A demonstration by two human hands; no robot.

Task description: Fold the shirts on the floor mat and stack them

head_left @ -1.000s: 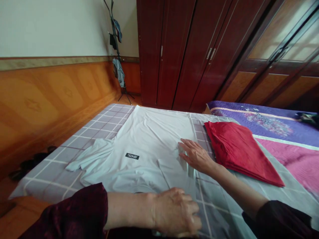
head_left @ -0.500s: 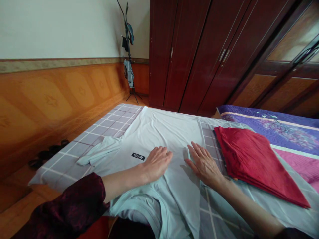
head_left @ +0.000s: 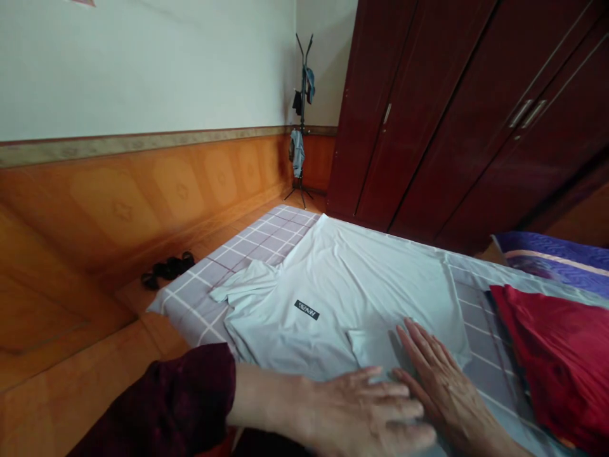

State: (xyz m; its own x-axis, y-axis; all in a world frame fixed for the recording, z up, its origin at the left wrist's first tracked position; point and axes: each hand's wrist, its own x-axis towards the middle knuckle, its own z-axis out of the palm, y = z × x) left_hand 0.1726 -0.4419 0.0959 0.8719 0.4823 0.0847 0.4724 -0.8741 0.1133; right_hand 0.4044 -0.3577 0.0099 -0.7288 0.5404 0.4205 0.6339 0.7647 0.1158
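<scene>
A pale grey-green shirt [head_left: 333, 273] with a small black label [head_left: 307, 310] lies spread over the checked bed cover, one sleeve out to the left. My left hand [head_left: 364, 409], slightly blurred, is over the shirt's near part with its fingers spread and nothing held. Just right of it, my right hand [head_left: 440, 381] rests flat on the shirt, fingers stretched out and pointing up and left. The two hands are close together. The shirt's near end is hidden by my hands and left forearm.
Folded red cloth [head_left: 561, 355] lies on the bed at the right. Beyond it is a purple patterned bedspread [head_left: 556, 257]. Dark red wardrobes [head_left: 428, 127] stand behind the bed. A coat rack [head_left: 302, 114] stands in the corner, and dark shoes [head_left: 167, 268] are on the floor at left.
The view has turned left, so the scene sits further right. My left hand has moved toward the shirt's near right part, closer to my right hand, and its fingers have spread.
</scene>
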